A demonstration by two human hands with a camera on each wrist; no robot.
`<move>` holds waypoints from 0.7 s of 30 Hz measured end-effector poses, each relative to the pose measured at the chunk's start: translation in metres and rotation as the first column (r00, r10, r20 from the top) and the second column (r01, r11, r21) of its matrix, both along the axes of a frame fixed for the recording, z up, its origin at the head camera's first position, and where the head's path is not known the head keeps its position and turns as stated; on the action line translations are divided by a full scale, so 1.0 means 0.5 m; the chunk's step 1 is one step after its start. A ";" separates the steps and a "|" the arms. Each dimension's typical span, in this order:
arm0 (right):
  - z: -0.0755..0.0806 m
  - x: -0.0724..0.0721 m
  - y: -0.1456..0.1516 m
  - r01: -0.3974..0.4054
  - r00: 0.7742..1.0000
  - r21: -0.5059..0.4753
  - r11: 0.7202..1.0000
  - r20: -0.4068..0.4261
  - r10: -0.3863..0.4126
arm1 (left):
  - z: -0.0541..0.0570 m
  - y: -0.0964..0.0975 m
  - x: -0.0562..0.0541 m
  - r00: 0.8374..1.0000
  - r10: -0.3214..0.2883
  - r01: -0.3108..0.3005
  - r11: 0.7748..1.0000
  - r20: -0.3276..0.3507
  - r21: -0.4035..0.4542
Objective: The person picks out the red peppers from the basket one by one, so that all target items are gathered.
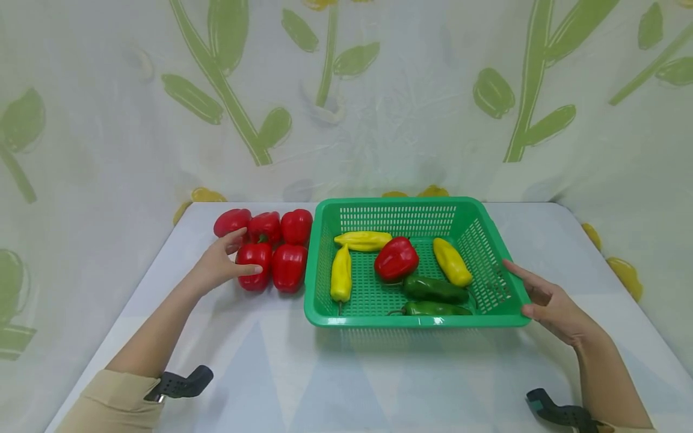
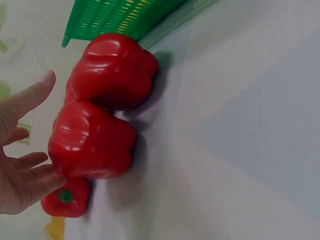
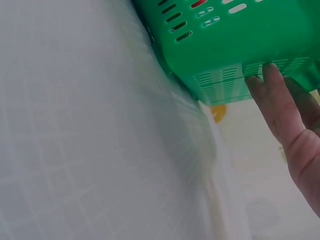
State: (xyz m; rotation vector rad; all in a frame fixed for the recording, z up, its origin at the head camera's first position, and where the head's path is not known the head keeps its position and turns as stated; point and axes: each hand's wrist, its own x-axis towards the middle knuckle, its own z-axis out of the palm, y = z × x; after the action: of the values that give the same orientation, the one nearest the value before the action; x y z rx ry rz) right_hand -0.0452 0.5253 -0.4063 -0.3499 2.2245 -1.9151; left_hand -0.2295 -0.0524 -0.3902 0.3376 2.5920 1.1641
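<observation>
My left hand (image 1: 219, 264) reaches over a cluster of red bell peppers at the left, thumb and fingers spread about the near left bell pepper (image 1: 253, 264). In the left wrist view the fingertips overlap that bell pepper's (image 2: 92, 142) edge, and the thumb stands apart. My right hand (image 1: 557, 307) rests against the right side of the green plastic basket (image 1: 417, 322); thumb and index fingertip are at its rim. The right wrist view shows straight fingers (image 3: 282, 102) against the slotted outer wall. In the basket lie a red bell pepper (image 1: 397, 260), yellow peppers (image 1: 452, 262) and green peppers (image 1: 435, 290).
Beside the basket's left wall sit more red bell peppers (image 1: 289, 267), close together. A white table (image 1: 260, 373) with pale blue triangles lies under everything. Behind it hangs a pale curtain (image 1: 411, 120) with green leaf prints. Black straps (image 1: 178, 382) sit on both wrists.
</observation>
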 end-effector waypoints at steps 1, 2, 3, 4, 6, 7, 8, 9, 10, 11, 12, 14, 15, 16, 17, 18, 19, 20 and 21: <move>0.001 0.000 -0.001 0.003 1.000 0.007 1.000 0.001 -0.003 | 0.006 0.002 0.000 1.000 0.002 -0.002 1.000 -0.010 -0.007; 0.002 0.000 -0.002 0.005 1.000 0.012 1.000 0.002 -0.005 | 0.012 0.004 0.000 1.000 0.004 -0.004 1.000 -0.017 -0.014; 0.003 0.000 -0.003 0.009 1.000 0.017 1.000 0.002 -0.009 | 0.018 0.006 0.001 1.000 0.007 -0.007 1.000 -0.024 -0.016; 0.004 0.000 -0.004 0.010 1.000 0.021 1.000 0.001 -0.010 | 0.025 0.009 0.002 0.999 0.012 -0.012 1.000 -0.030 -0.017; 0.006 0.001 -0.005 0.008 1.000 0.021 1.000 0.001 -0.008 | 0.038 0.016 0.006 0.999 0.020 -0.021 1.000 -0.040 -0.019; 0.006 0.000 -0.006 0.004 1.000 0.020 1.000 0.000 -0.004 | 0.044 0.019 0.008 0.999 0.023 -0.023 1.000 -0.043 -0.016; 0.006 0.000 -0.006 -0.002 1.000 0.017 1.000 -0.001 0.002 | 0.051 0.023 0.011 0.999 0.023 -0.024 1.000 -0.045 -0.013; 0.007 0.000 -0.007 -0.005 1.000 0.016 1.000 -0.003 0.005 | 0.056 0.026 0.012 0.999 0.021 -0.021 1.000 -0.045 -0.008; 0.007 -0.001 -0.007 -0.009 1.000 0.013 1.000 -0.004 0.009 | 0.061 0.030 0.014 0.999 0.019 -0.019 1.000 -0.045 -0.005; 0.007 -0.001 -0.007 -0.013 1.000 0.011 1.000 -0.005 0.013 | 0.066 0.034 0.015 0.999 0.013 -0.013 1.000 -0.045 -0.001; 0.007 -0.001 -0.007 -0.013 1.000 0.013 1.000 -0.006 0.013 | 0.070 0.038 0.016 0.999 0.006 -0.006 1.000 -0.046 0.003; 0.007 -0.001 -0.006 -0.008 1.000 0.018 1.000 -0.005 0.008 | 0.078 0.046 0.015 0.999 -0.008 0.009 1.000 -0.050 0.008; 0.006 -0.001 -0.006 -0.005 1.000 0.021 1.000 -0.006 0.006 | 0.083 0.050 0.014 0.999 -0.017 0.018 1.000 -0.050 0.014; 0.006 0.000 -0.005 -0.003 1.000 0.024 1.000 -0.006 0.004 | 0.087 0.054 0.014 0.999 -0.024 0.025 0.999 -0.048 0.022; 0.006 0.000 -0.005 0.001 1.000 0.028 1.000 -0.005 -0.001 | 0.092 0.058 0.012 0.998 -0.031 0.033 0.999 -0.045 0.029; 0.006 0.000 -0.005 0.004 1.000 0.031 1.000 -0.005 -0.004 | 0.098 0.062 0.012 0.999 -0.036 0.038 0.999 -0.040 0.034; 0.006 0.001 -0.005 0.007 1.000 0.035 0.999 -0.006 -0.007 | 0.103 0.067 0.012 0.999 -0.041 0.042 0.998 -0.035 0.037; 0.006 0.001 -0.005 0.007 1.000 0.037 0.999 -0.007 -0.007 | 0.108 0.072 0.012 0.998 -0.047 0.048 0.998 -0.028 0.041; 0.006 0.001 -0.005 0.010 1.000 0.040 0.999 -0.007 -0.010 | 0.113 0.076 0.012 0.998 -0.052 0.053 0.998 -0.023 0.039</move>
State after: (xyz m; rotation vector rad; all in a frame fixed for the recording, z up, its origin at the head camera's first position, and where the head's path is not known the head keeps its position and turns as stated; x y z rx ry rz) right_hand -0.0447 0.5226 -0.4033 -0.3404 2.2704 -1.8738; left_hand -0.2234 -0.0143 -0.3336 0.4269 2.5650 1.2021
